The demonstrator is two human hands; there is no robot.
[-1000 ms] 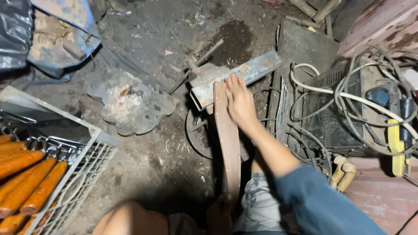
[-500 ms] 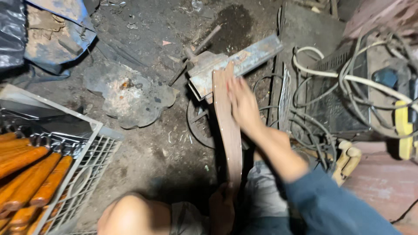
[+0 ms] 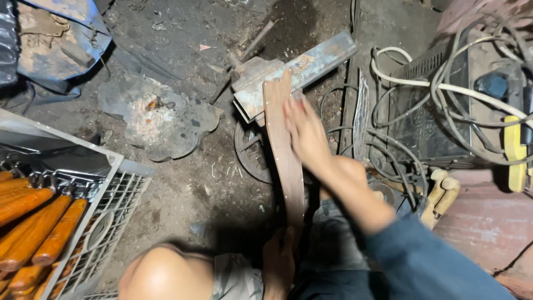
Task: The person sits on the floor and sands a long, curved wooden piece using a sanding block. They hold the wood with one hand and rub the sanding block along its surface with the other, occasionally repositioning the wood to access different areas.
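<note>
A long, flat brown metal strip (image 3: 284, 161) runs from the person's lap up to a grey angle-iron bar (image 3: 302, 69), its rounded far end resting on that bar. The right hand (image 3: 305, 133) lies flat on the strip's upper part, fingers extended and close together, pressing the strip against the bar. The left hand (image 3: 279, 261) closes around the strip's near end at the bottom of the view, fingers wrapped about its edge. The bar lies diagonally on the dirt floor (image 3: 183, 189), over a dark wheel-like ring (image 3: 252, 155) that shows just left of the strip. A thin rod (image 3: 247, 50) lies beside the bar's upper left end. Farther left on the floor sits an irregular grey slab (image 3: 161, 119) with a pale, rust-flecked patch. At the left edge, a grey wire crate (image 3: 111, 211) holds tools with orange wooden handles (image 3: 33, 222). A blue tarp (image 3: 55, 44) covers the upper left corner. To the right of the strip, coiled wires (image 3: 388, 166) lie beside a dark ventilated box (image 3: 427, 105) draped with white and grey cables (image 3: 444, 86).
</note>
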